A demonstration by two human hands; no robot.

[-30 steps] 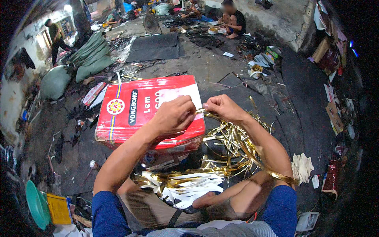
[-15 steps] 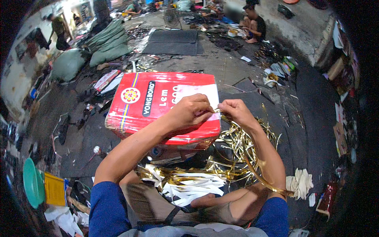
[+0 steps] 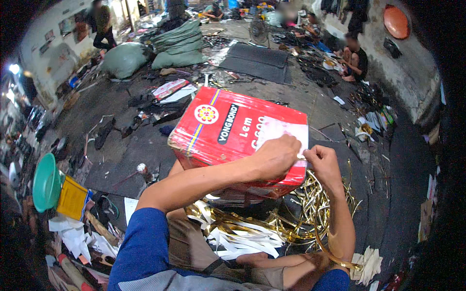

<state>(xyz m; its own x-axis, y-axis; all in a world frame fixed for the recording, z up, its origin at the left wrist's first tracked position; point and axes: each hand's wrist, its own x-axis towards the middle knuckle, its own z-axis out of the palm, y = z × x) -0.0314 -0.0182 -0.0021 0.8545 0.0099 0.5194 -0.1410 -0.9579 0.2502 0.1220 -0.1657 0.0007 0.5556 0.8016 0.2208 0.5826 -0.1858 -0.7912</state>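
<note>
A red box [image 3: 199, 140] with a white-and-pink sheet [image 3: 274, 127] on its top stands in front of my crossed legs. My left hand [image 3: 279, 157] is closed over the sheet, near the box's right edge. Close beside it, just off that edge, my right hand [image 3: 324, 165] pinches with thumb and finger. A short bit of thin gold strip [image 3: 301, 156] shows between the two hands; the left fingertips are partly hidden. Shiny gold strips [image 3: 315, 206] lie tangled below my right hand. White strips [image 3: 242, 238] and more gold ones spread before my legs.
A longer gold band [image 3: 324, 242] hangs beside my right forearm, near a cream bundle [image 3: 370, 262]. At left are a green basin [image 3: 44, 182], a yellow container [image 3: 73, 196] and white scraps [image 3: 73, 237]. Large green sacks [image 3: 179, 46] and several seated people are farther off.
The view has swung left, so box and hands appear farther right and lower. My hands stay together at the box's right edge, the left one turned with its back more upward.
</note>
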